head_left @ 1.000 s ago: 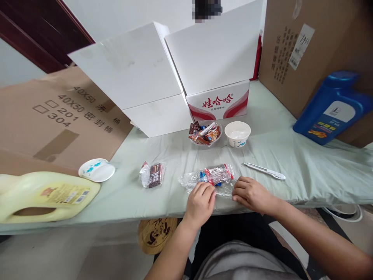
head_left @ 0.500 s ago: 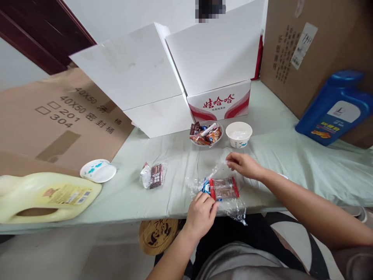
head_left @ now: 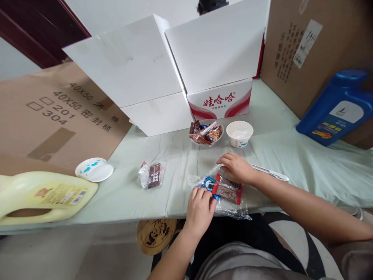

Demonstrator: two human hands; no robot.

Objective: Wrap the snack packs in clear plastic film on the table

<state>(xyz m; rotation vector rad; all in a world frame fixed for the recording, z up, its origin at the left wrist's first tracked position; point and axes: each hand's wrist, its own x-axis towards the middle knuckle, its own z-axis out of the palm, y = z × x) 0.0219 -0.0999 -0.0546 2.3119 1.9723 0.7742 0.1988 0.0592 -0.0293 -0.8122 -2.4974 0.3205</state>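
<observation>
On clear plastic wrap (head_left: 233,212) near the table's front edge lie a red-ended, brown see-through snack packet (head_left: 229,188) and, partly under it, a blue snack packet (head_left: 208,182). My left hand (head_left: 201,208) presses its curled fingers on the blue packet and the wrap at their left side. Above the packets, my right hand (head_left: 237,168) has its fingers closed on the far edge of the wrap. A slim white tool (head_left: 271,172), its kind unclear, lies partly behind my right forearm. Farther left, a wrapped bundle of dark cocoa packets (head_left: 153,175) rests on the cloth.
A clear bowl of mixed snacks (head_left: 206,133) and a paper bowl (head_left: 239,134) stand before white boxes (head_left: 220,101). Left are a tipped paper bowl (head_left: 94,169) and a yellow jug (head_left: 49,198); right, a blue bottle (head_left: 335,109). Below is a wooden stool (head_left: 155,235).
My right hand has moved left and slightly down with the wrap's edge, folding it closer to the packets. The red-ended packet has turned slightly. More of the white tool shows.
</observation>
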